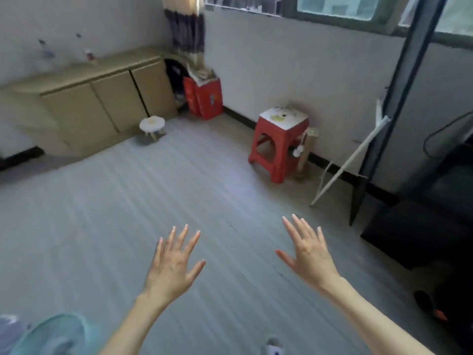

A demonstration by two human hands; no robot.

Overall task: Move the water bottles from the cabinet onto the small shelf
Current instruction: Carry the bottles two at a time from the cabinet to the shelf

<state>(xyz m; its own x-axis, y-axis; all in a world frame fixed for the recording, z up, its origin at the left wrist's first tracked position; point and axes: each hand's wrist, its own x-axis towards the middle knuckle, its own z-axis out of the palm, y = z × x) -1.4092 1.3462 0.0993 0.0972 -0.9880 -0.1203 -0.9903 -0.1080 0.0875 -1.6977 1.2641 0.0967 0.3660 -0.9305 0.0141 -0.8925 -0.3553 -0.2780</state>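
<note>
Two blurred water bottles (88, 53) (47, 51) stand on top of a low tan cabinet (102, 98) against the far left wall. My left hand (172, 262) and my right hand (308, 248) are stretched out in front of me over the grey floor, fingers spread and holding nothing. Both hands are far from the cabinet. A small white stool-like shelf (152, 125) stands on the floor in front of the cabinet's right end.
A red plastic stool (280, 144) stands by the right wall, with a red box (203, 98) and a curtain (188, 34) in the corner. A dark metal frame (384, 108), black furniture (419, 226) and a leaning white stick are on the right. A teal fan (51, 336) is at bottom left.
</note>
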